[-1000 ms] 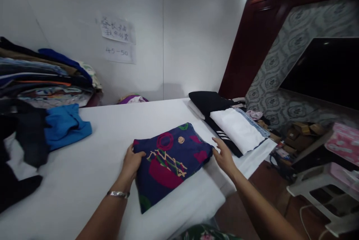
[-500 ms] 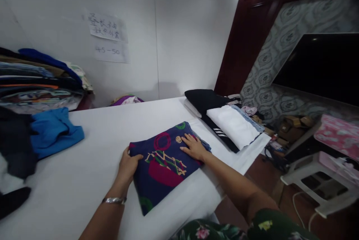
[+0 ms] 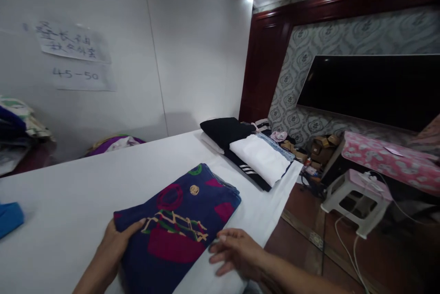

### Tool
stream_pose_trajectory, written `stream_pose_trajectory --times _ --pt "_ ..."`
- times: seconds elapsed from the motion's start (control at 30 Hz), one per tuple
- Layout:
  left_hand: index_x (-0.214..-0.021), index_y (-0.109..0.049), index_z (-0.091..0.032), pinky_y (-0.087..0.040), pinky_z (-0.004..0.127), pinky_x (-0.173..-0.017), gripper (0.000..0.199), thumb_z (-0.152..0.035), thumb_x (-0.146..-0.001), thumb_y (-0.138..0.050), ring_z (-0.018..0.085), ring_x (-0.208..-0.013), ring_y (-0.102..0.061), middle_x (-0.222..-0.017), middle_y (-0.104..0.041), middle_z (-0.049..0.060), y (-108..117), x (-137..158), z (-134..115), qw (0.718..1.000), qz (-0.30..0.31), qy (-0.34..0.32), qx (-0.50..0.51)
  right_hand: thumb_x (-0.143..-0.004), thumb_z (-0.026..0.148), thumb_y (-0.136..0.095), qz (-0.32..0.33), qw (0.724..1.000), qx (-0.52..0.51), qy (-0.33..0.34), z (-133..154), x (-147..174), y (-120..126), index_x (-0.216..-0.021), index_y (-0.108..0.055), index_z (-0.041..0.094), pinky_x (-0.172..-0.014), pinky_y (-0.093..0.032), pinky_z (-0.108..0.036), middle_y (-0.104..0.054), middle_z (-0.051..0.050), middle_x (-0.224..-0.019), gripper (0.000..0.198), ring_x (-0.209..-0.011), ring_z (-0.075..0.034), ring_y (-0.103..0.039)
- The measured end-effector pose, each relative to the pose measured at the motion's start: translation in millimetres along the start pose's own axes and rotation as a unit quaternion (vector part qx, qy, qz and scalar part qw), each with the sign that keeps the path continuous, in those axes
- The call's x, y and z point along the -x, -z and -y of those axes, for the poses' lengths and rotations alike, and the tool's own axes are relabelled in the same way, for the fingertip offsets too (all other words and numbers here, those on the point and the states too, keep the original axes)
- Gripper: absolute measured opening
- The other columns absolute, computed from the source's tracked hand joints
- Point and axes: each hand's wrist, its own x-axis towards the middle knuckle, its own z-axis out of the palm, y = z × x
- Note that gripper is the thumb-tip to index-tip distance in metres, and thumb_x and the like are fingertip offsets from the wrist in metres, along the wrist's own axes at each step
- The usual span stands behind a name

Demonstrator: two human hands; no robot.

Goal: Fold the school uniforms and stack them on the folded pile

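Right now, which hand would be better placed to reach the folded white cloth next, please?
Probably the right hand: it looks loosely open and is nearer the white cloth, while the left hand grips the left corner of the patterned garment.

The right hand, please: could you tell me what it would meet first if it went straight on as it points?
Probably the near edge of the garment; the right hand is beside it, though whether they already touch is unclear.

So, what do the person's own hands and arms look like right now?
The left hand and right hand are both ungloved. The left forearm and right forearm are uncovered where they show; no sleeve is in view.
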Motion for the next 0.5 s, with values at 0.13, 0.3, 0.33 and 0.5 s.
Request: stream_pose_trajectory --times 0.13,0.3,0.33,0.5 --pt "-0.088 -0.068 -0.021 -0.058 0.034 -0.054 0.029 -0.022 -0.059 -0.071 0.026 -0.063 -0.071 -0.072 -0.075 0.003 -4.6 14.5 -18.1 0.989 0.048 0.11 0.082 -0.074 0.054 -0.07 0.076 0.993 -0.02 -0.084 -7.8 -1.7 -2.1 -0.077 -0.07 0.023 -0.072 -0.056 -0.04 -0.075 -0.003 -0.086 0.031 -0.084 -0.022 -0.071" --pt "-0.087 -0.068 -0.02 -0.057 0.033 -0.049 0.021 -0.022 -0.066 -0.066 0.024 -0.055 -0.069 -0.063 -0.073 0.002 -7.9 20.3 -28.8 0.986 0.036 0.135 0.087 -0.08 0.075 -0.045 0.182 0.978 -0.087 -0.058 -14.2 -25.1 -19.2 -0.094 -0.072 0.031 -0.093 -0.047 -0.04 -0.074 0.003 -0.104 0.054 -0.113 -0.021 -0.062" --pt "-0.086 -0.068 -0.02 -0.057 0.033 -0.05 0.02 -0.022 -0.066 -0.065 0.024 -0.055 -0.068 -0.063 -0.072 0.002 -8.0 20.3 -28.6 0.986 0.034 0.135 0.088 -0.079 0.079 -0.04 0.186 0.976 -0.106 -0.047 -14.2 -31.3 -25.5 -0.096 -0.071 0.031 -0.095 -0.045 -0.041 -0.073 0.004 -0.105 0.06 -0.116 -0.021 -0.06" --pt "-0.086 -0.068 -0.02 -0.057 0.032 -0.051 0.024 -0.02 -0.062 -0.068 0.024 -0.058 -0.069 -0.065 -0.073 0.003 -2.8 16.9 -19.5 0.987 0.044 0.128 0.091 -0.081 0.074 -0.037 0.164 0.97 -0.177 -0.03 -4.8 -49.2 -56.1 -0.098 -0.068 0.026 -0.088 -0.05 -0.045 -0.075 0.0 -0.098 0.06 -0.111 -0.025 -0.063"
